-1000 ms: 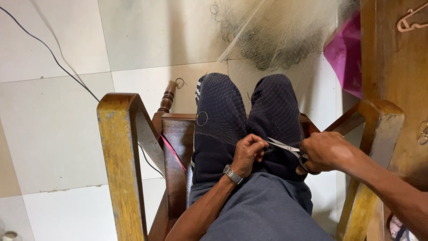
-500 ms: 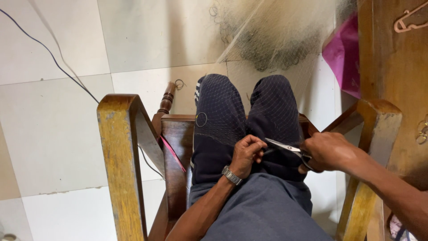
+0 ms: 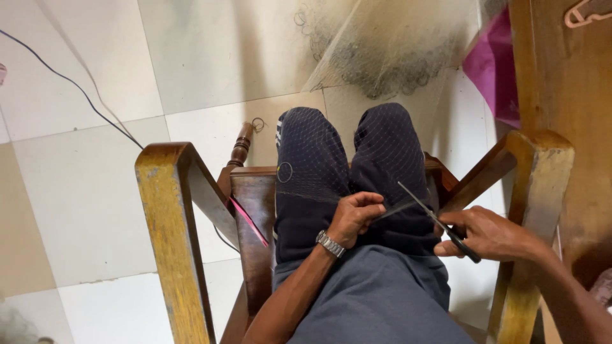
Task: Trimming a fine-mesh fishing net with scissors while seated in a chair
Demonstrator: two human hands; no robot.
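Scene: a person sits in a wooden chair on a pale tiled floor, legs stretched out in dark trousers, seen from above.
Net: a fine, near-transparent net runs from a heap on the floor up over both knees to the lap; its mesh shows as thin pale lines across the trousers.
Left hand: the left hand is closed in a loose fist, fingers curled in, pinching a bunch of net on the thigh; a metal watch sits on the wrist.
Right hand: the right hand is wrapped around the dark handles of scissors, grip closed; the blades point up and left toward the pinched net and look closed or nearly so, though the tip is too thin to be sure.
Handling: the net looks very light, limp and snag-prone, its strands thin enough to tear or slip; a tight gathered pinch close to the blades, pulled taut, seems the surest hold.
Scissors: stiff and sharp, best held by the handles only.
Around: a black cable crosses the floor at left; a pink strip lies by the seat; pink cloth hangs beside a wooden panel at right.
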